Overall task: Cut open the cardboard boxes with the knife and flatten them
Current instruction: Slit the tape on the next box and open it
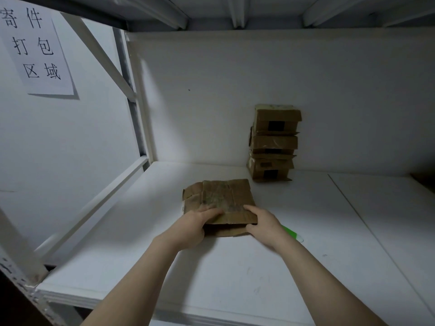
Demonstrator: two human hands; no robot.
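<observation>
A flattened brown cardboard box [226,198] lies on the white shelf board [259,267] in the middle of the view. My left hand [193,227] grips its near left edge, fingers over the top. My right hand [263,224] grips its near right corner, thumb on top. A green-handled knife [292,232] lies on the board just right of my right wrist, mostly hidden by it. Three closed cardboard boxes [274,142] stand stacked against the back wall, behind and to the right of the flat one.
White shelf uprights and a diagonal brace [131,95] frame the left side. A paper sign with printed characters [35,45] hangs on the left wall. The shelf above [235,10] sits overhead. A seam [348,198] runs across the board at the right.
</observation>
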